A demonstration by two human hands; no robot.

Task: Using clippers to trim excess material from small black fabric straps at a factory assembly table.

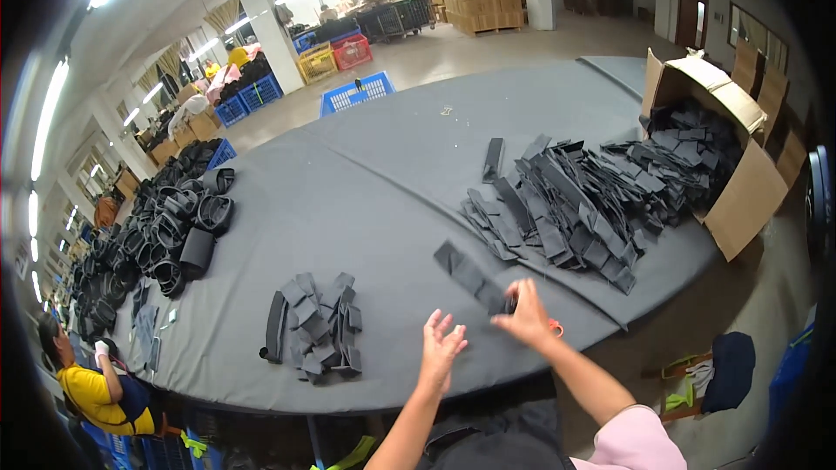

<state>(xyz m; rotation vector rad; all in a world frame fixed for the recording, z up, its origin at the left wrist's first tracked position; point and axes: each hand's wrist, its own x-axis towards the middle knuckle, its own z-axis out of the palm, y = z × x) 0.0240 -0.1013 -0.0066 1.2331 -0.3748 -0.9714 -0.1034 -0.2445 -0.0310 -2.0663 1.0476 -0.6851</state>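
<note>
My right hand point(525, 317) is closed on one end of a flat black fabric strip point(468, 271), which slants up and left above the grey-covered table point(383, 261) and is slightly blurred. My left hand point(443, 346) holds nothing; its fingers are apart, just left of the right hand. Left of it lies a small pile of folded black strips point(318, 322), with one rolled-looking strip point(273, 327) at its left side. A large heap of loose black strips point(566, 200) spreads beyond my right hand. Something small and orange point(556, 328) shows beside my right wrist, partly hidden.
An open cardboard box point(744, 200) lies on its side at the right, strips spilling out. Curved black pieces point(170, 226) are heaped along the left edge, where a co-worker in yellow point(96, 387) sits. A blue crate point(357, 93) stands beyond the table; a stool point(688, 383) is at right.
</note>
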